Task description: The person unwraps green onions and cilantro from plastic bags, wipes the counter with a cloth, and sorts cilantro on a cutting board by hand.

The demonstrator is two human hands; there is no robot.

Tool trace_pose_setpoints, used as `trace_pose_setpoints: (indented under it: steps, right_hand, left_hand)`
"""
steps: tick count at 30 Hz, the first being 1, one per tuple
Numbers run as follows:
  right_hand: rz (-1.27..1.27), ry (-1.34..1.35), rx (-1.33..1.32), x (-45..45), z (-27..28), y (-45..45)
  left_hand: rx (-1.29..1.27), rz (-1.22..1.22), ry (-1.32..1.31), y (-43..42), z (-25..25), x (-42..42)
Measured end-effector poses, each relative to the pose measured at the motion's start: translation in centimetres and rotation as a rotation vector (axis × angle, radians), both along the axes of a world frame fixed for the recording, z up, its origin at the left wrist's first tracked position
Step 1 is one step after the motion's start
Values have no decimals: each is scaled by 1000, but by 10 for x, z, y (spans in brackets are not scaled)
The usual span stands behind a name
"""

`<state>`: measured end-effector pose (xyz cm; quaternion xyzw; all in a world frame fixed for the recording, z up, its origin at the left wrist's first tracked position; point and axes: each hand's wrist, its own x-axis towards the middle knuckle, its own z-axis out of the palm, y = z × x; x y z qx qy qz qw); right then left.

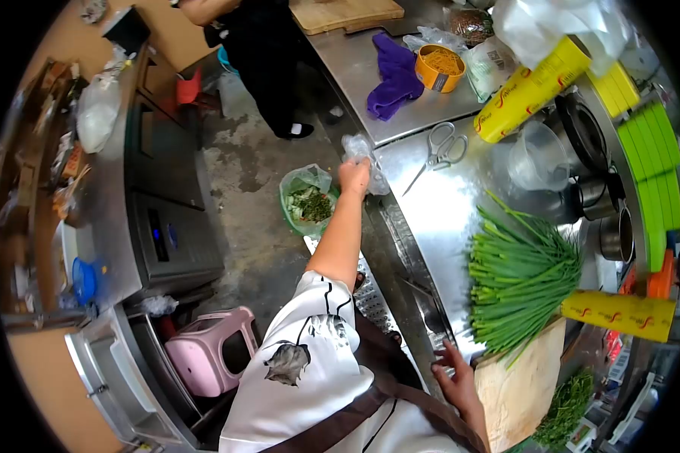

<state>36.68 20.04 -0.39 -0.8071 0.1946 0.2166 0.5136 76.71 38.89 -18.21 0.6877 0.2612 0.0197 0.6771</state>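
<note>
gripping a clear plastic bag (376, 180) in the closed left hand (353, 177), by the edge of the steel counter (431, 226) — near a lined green bin (285, 200). holding the right hand (461, 381) with fingers loosely parted, beside a cutting board (521, 392) and green stalks (517, 279).

A tan wall (178, 32) stands beyond a stained grey floor (238, 177), metal cabinets (189, 245) and a pink stool (190, 361).

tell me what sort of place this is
Probably a commercial kitchen: a shiny stainless-steel counter bears a large bunch of long, thin green stalks, with a rectangular pale wooden board beside them.
</note>
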Motion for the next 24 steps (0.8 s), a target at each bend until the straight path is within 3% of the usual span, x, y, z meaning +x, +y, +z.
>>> trace_pose_setpoints:
  steps: [3, 4, 5, 7, 8, 9, 15, 17, 22, 24]
  right_hand:
    - [-18, 73, 20, 7, -10, 11]
    - [-54, 173, 38, 18, -5, 16]
    - [-78, 185, 42, 26, -5, 22]
    - [-168, 275, 96, 34, -1, 31]
    - [-223, 329, 150, 36, -2, 34]
    - [-254, 332, 151, 38, -11, 34]
    - [-177, 209, -56, 48, -4, 47]
    - [-276, 174, -11, 41, -5, 51]
    - [-455, 94, -192, 21, -15, 59]
    - [-434, 121, -163, 17, -25, 62]
  left_hand:
    - [-882, -43, 162, 12, -42, 18]
    - [-1098, -192, 218, 26, -26, 15]
    - [-1095, -207, 242, 28, -34, 23]
    - [-840, -325, 330, 32, -65, 22]
    - [-839, -342, 354, 36, -78, 22]
    - [-1013, -443, 318, 40, -95, 25]
    - [-888, -441, 401, 35, -96, 36]
    - [-852, -463, 428, 39, -99, 47]
    - [-705, -431, 464, 29, -104, 77]
    - [-660, -417, 478, 21, -107, 81]
